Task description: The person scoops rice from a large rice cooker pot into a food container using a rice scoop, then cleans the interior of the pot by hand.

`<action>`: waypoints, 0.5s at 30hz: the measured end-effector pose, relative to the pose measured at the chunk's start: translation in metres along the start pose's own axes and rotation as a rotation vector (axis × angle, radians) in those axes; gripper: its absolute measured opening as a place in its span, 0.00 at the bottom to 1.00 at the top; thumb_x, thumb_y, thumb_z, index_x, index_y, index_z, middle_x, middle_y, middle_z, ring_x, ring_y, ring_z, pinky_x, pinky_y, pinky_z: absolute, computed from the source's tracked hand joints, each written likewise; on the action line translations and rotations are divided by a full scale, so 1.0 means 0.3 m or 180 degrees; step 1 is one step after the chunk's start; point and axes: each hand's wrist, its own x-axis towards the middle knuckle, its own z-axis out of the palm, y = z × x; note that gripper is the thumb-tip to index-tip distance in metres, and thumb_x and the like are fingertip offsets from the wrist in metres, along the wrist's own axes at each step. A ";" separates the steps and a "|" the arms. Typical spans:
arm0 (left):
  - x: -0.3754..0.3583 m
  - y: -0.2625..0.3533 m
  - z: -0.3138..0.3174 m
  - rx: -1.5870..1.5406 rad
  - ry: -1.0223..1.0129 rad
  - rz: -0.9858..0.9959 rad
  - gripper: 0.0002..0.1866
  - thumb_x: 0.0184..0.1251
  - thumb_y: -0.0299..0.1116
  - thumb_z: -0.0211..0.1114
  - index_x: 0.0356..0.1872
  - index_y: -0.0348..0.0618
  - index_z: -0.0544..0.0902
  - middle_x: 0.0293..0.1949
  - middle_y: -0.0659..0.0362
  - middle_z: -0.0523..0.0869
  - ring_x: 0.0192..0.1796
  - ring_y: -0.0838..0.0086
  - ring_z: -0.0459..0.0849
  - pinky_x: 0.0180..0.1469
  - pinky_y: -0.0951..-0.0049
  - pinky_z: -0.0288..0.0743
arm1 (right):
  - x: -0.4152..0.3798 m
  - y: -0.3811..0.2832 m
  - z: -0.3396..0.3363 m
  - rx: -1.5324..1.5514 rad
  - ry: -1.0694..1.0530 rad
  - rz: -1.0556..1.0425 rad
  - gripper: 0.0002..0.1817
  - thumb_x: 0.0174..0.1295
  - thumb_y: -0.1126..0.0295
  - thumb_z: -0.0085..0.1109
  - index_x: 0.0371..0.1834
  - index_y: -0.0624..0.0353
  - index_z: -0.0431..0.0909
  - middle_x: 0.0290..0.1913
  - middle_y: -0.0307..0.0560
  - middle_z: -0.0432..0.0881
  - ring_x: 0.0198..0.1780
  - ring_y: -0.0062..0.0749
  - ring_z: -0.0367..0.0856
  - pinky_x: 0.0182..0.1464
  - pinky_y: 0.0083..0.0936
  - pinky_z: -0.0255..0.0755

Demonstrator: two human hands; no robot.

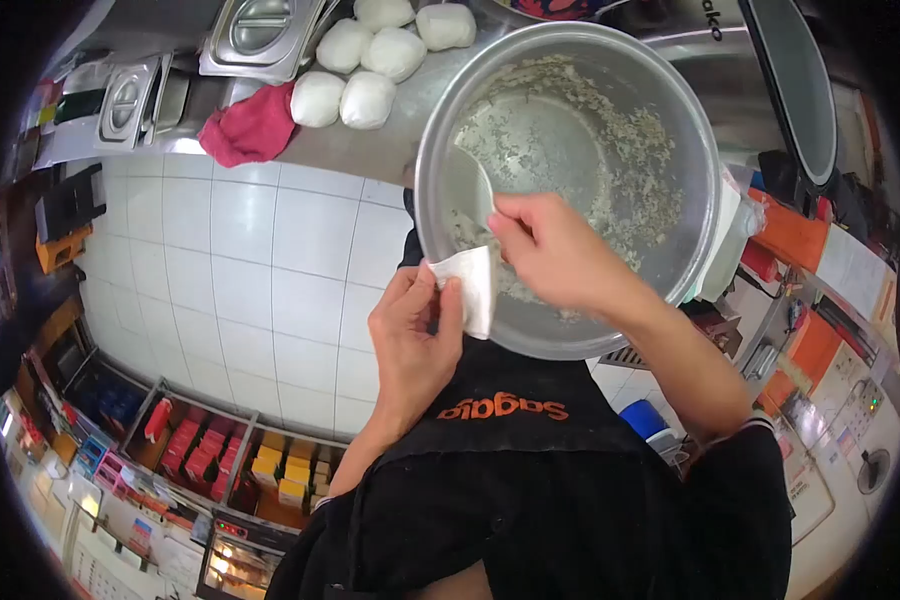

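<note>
My left hand (417,325) pinches a small white cloth-like pouch (473,287) by its edge, at the near left rim of a large metal pot (705,130). Over the pot, my right hand (555,245) is closed on a rounded scoop (473,180), whose blade is partly hard to make out against the metal. Pale rice-like grains (635,135) cling to the pot's wall and bottom. Whether the pouch holds anything is hidden from this angle.
Several plump white bundles (367,100) sit on the steel counter (395,150) left of the pot. Beside them are a red cloth (250,125) and lidded steel containers (260,35). A dark-rimmed lid-like panel (795,80) stands at the right. Below spreads a tiled floor (220,260).
</note>
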 end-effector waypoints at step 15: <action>-0.030 -0.023 0.016 -0.0510 0.0105 -0.0205 0.06 0.68 0.19 0.59 0.42 0.27 0.80 0.36 0.61 0.74 0.37 0.85 0.74 0.34 0.86 0.71 | -0.046 -0.043 -0.020 -0.0153 0.0015 -0.0190 0.14 0.67 0.67 0.47 0.32 0.69 0.74 0.29 0.68 0.77 0.37 0.67 0.76 0.37 0.48 0.69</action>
